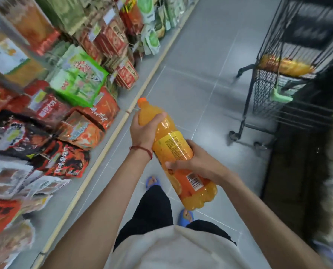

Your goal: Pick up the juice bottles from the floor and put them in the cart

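Orange juice fills the bottle (173, 150) held mid-frame, cap toward the top, above the grey floor (200, 94). The right hand (198, 164) has its fingers (174, 165) wrapped round the labelled lower body. The left hand (144, 131) grips the shoulder below the cap. Farther off, upper right, the wire cart (268, 90) holds a second bottle (286, 65) on its side. Packaged goods fill the shelves (64, 84) along the left.

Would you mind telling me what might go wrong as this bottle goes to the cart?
1. The juice bottle is large and full; if the left grip or right grip slips, it may fall onto the sandalled feet below.
2. Another bottle already lies in the cart, so setting this one down hard might knock it.
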The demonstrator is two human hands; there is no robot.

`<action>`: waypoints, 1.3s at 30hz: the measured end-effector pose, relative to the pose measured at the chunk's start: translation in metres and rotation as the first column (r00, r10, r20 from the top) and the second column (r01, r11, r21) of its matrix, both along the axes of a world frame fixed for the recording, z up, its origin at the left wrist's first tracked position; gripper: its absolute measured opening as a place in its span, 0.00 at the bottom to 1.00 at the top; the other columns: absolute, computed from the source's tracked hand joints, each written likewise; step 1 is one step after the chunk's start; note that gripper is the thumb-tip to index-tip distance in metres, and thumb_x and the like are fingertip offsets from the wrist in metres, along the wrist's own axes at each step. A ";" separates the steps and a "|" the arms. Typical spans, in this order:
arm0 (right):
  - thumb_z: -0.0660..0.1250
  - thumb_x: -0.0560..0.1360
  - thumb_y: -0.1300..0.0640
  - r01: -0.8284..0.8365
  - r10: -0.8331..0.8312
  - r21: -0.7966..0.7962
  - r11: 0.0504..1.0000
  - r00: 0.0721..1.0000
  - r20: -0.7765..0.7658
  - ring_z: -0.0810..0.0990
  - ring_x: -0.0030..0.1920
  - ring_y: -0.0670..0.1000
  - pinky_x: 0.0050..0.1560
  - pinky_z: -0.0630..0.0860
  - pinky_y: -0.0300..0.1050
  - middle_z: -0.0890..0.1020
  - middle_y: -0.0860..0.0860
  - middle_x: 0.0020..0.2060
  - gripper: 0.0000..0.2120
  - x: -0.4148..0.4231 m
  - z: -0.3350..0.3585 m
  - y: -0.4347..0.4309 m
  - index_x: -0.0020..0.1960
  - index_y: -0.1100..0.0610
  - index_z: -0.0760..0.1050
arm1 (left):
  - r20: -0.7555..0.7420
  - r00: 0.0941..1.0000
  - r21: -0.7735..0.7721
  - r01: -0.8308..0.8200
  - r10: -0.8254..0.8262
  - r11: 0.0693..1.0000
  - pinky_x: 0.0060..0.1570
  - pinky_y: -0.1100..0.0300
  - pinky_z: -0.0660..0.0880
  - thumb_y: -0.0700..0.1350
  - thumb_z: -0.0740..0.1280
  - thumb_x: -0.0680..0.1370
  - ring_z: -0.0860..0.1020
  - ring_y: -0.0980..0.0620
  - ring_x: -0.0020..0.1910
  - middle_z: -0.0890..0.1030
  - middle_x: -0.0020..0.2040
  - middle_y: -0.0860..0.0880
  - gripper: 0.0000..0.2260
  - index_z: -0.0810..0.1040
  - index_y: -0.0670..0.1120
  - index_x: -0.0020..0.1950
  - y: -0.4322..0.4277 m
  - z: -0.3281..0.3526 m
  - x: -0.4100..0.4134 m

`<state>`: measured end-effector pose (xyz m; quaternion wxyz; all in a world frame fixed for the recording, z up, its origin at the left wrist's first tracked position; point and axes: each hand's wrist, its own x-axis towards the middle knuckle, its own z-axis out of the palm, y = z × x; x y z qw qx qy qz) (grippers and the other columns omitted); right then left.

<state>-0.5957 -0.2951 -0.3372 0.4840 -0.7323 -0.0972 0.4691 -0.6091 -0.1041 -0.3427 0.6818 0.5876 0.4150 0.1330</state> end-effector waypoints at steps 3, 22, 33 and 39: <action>0.84 0.59 0.36 0.098 -0.099 -0.026 0.995 0.995 -0.012 0.88 0.45 0.45 0.46 0.85 0.45 0.86 0.43 0.51 0.44 0.047 -0.006 -0.003 0.69 0.40 0.68 | 0.012 0.998 -0.027 0.069 -0.068 0.997 0.33 0.65 0.79 0.54 0.81 0.63 0.84 0.59 0.42 0.84 0.50 0.57 0.29 0.79 0.57 0.63 -0.004 -0.011 0.061; 0.87 0.60 0.50 0.649 -0.649 0.033 0.760 0.760 -0.020 0.89 0.46 0.51 0.45 0.85 0.47 0.88 0.47 0.50 0.39 0.348 -0.021 -0.014 0.64 0.41 0.69 | 0.127 0.809 -0.189 0.588 -0.575 0.786 0.54 0.38 0.81 0.50 0.84 0.60 0.84 0.42 0.53 0.84 0.57 0.43 0.38 0.75 0.52 0.68 -0.047 -0.026 0.465; 0.87 0.57 0.45 0.810 -0.809 0.005 0.587 0.586 -0.048 0.89 0.49 0.52 0.53 0.85 0.57 0.88 0.47 0.52 0.41 0.546 -0.028 -0.104 0.64 0.40 0.70 | 0.110 0.642 -0.212 0.761 -0.759 0.613 0.47 0.50 0.84 0.45 0.82 0.67 0.85 0.48 0.50 0.83 0.56 0.48 0.37 0.70 0.52 0.73 -0.167 -0.026 0.689; 0.85 0.57 0.42 0.895 -0.895 -0.015 0.446 0.445 -0.035 0.88 0.46 0.47 0.42 0.84 0.42 0.87 0.41 0.50 0.40 0.626 -0.023 -0.142 0.64 0.36 0.69 | 0.099 0.506 -0.214 0.852 -0.857 0.478 0.55 0.46 0.82 0.43 0.78 0.73 0.83 0.45 0.57 0.81 0.61 0.45 0.32 0.69 0.50 0.73 -0.230 -0.013 0.791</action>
